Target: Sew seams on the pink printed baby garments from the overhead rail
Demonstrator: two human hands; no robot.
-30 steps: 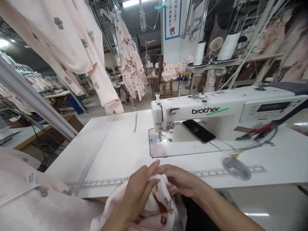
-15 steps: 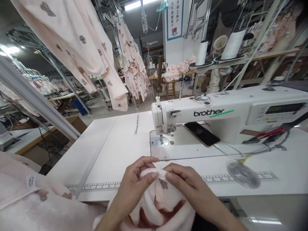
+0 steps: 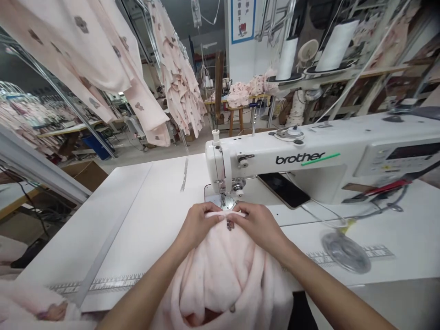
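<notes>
A fluffy pink garment (image 3: 227, 270) with small dark prints lies bunched on the white sewing table (image 3: 144, 215) in front of me. My left hand (image 3: 197, 224) and my right hand (image 3: 259, 224) both pinch its folded top edge, fingers closed on the cloth. They hold that edge just in front of the presser foot (image 3: 225, 200) of the white Brother sewing machine (image 3: 309, 160).
A black phone (image 3: 283, 189) lies on the machine bed. A round clear disc (image 3: 345, 252) and a printed ruler strip (image 3: 347, 253) sit at the right. More pink cloth (image 3: 30, 309) is heaped at the lower left. Pink garments (image 3: 103, 59) hang overhead; thread cones (image 3: 335, 46) stand behind the machine.
Both hands have carried the garment's edge forward across the table, from near the front edge up to the presser foot. More of the garment now lies on the table.
</notes>
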